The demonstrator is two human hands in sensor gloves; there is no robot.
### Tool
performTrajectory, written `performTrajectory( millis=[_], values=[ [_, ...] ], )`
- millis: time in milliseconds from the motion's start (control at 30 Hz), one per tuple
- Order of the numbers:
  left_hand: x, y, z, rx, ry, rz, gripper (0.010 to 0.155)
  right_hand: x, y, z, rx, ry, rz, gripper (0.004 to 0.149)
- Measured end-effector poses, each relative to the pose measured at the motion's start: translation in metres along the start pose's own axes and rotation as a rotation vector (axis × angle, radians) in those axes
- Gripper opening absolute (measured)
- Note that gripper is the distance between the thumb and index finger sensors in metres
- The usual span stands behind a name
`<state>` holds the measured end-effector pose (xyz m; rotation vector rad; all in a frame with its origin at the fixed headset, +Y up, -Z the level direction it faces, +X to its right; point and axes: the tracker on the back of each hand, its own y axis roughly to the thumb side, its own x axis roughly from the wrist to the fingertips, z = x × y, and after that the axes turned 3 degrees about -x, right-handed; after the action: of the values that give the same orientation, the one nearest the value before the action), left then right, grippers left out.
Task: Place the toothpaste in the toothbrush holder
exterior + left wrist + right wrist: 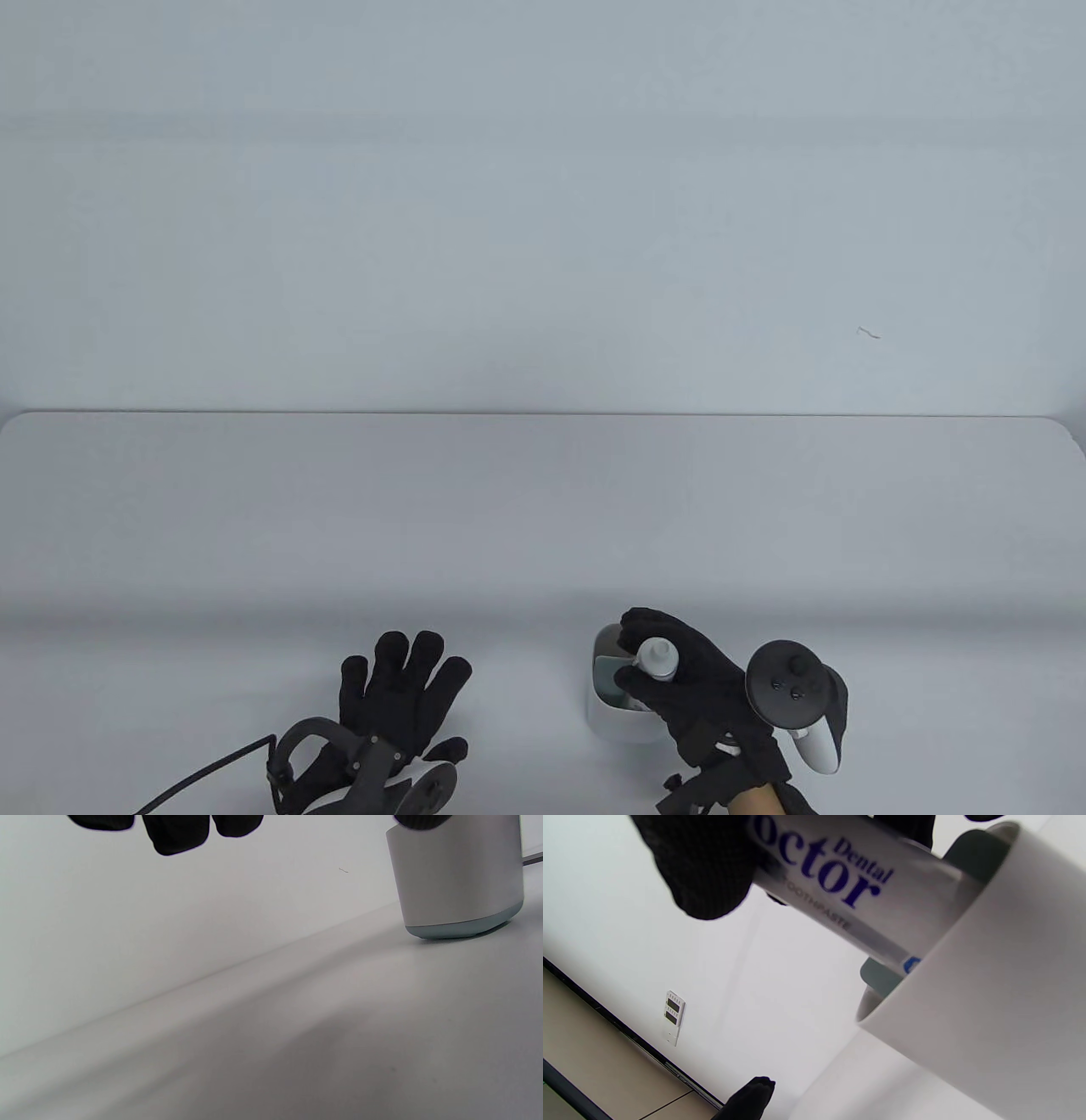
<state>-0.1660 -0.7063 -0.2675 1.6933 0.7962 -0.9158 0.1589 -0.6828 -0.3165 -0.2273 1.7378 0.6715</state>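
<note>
Both hands, left [399, 700] and right [691, 679], gloved in black knit fabric, textured weave visible at close range. Tracker on left [365, 777]: dark ring, white-and-black body, black cable [208, 772] trailing off toward bottom edge. Tracker on right [797, 692]: round black face with three buttons, white handle. Black straps at right wrist.

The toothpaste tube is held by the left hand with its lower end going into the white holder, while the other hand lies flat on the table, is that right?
Not quite: the right hand holds the toothpaste tube, as the table view shows. Its lower end does enter the white holder, and the hand lying flat on the table is the left hand.
</note>
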Motion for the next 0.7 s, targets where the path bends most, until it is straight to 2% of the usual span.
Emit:
performTrajectory(
  millis=[200, 433, 700],
  values=[
    [0.000, 0.000, 0.000, 0.002, -0.004, 0.001, 0.078, 0.002, -0.001, -0.005, -0.080, 0.024, -0.028, 0.075],
    [0.001, 0.000, 0.002, 0.003, -0.024, 0.000, 0.078, 0.004, -0.006, -0.006, -0.071, 0.020, -0.047, 0.076],
    [0.001, 0.000, 0.002, 0.011, -0.036, 0.004, 0.078, -0.001, -0.012, 0.000, -0.050, -0.090, -0.084, 0.074]
  ],
)
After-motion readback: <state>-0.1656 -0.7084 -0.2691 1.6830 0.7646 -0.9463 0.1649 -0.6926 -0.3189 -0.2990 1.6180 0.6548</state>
